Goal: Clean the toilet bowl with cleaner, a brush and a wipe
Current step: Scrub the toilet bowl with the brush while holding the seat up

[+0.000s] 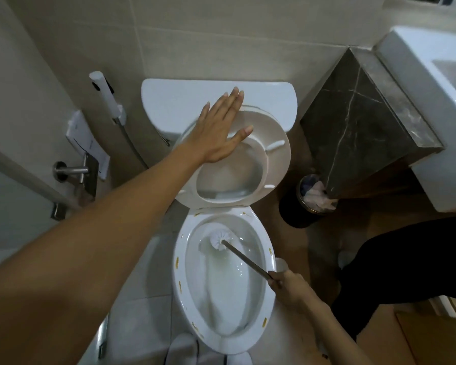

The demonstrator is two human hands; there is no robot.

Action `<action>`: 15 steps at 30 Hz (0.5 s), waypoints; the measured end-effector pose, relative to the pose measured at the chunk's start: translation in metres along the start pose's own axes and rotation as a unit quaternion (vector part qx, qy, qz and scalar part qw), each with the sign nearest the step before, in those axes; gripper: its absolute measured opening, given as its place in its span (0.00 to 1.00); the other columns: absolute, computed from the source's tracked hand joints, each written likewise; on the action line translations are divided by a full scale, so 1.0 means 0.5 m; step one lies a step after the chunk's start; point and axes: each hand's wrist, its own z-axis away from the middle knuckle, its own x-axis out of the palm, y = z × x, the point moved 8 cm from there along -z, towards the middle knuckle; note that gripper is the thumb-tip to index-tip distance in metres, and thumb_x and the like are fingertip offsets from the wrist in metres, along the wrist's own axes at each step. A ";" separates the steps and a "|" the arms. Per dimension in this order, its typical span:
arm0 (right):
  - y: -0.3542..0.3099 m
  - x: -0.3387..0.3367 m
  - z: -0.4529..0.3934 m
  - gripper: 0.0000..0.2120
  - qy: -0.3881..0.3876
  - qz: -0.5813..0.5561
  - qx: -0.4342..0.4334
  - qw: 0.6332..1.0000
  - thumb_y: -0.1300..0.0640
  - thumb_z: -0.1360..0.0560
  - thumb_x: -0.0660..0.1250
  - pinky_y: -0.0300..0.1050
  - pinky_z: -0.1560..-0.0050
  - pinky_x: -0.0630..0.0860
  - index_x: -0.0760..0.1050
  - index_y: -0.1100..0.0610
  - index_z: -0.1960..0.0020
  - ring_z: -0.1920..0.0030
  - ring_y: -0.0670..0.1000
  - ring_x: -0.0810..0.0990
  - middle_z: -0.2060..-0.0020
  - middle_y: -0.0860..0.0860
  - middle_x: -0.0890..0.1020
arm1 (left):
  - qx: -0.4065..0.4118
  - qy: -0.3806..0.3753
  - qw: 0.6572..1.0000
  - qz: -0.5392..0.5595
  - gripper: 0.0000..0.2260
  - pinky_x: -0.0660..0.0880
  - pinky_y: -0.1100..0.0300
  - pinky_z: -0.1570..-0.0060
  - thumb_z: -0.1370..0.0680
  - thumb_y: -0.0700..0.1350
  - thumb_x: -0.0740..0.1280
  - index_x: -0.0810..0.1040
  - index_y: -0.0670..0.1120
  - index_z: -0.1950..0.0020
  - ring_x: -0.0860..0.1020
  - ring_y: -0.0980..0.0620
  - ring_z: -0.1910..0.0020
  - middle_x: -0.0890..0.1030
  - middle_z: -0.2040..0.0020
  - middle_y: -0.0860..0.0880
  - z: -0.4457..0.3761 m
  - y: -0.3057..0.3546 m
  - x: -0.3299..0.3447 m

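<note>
One toilet bowl (223, 283), one toilet brush (219, 239) gripped by the right hand (287, 285); left hand (217, 131), fingers straight, presses the raised seat (277, 159). One bin (304, 200), perhaps lined, mid-right.

Location: a small tiled bathroom. Indicators: a white ceramic toilet (221, 283) with raised seat (277, 154) and cistern (169, 101) against the beige wall tiles; a handheld bidet sprayer (104, 94) mounted left of the cistern; a white washbasin (429, 83) on a dark marble counter (358, 114); a waste bin (298, 206) beneath.

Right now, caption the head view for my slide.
Left hand braces the raised seat while right hand scrubs the bowl with a brush.
</note>
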 end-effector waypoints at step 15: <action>-0.078 -0.002 -0.008 0.11 -0.003 0.050 0.034 0.998 0.51 0.19 0.56 0.35 0.64 0.70 0.74 0.37 0.52 0.66 0.44 0.72 0.66 0.44 0.73 | -0.133 -0.062 0.987 -0.060 0.31 0.43 0.50 0.27 0.19 0.60 0.48 0.47 0.44 0.21 0.47 0.49 0.23 0.47 0.21 0.46 0.230 -0.398 0.073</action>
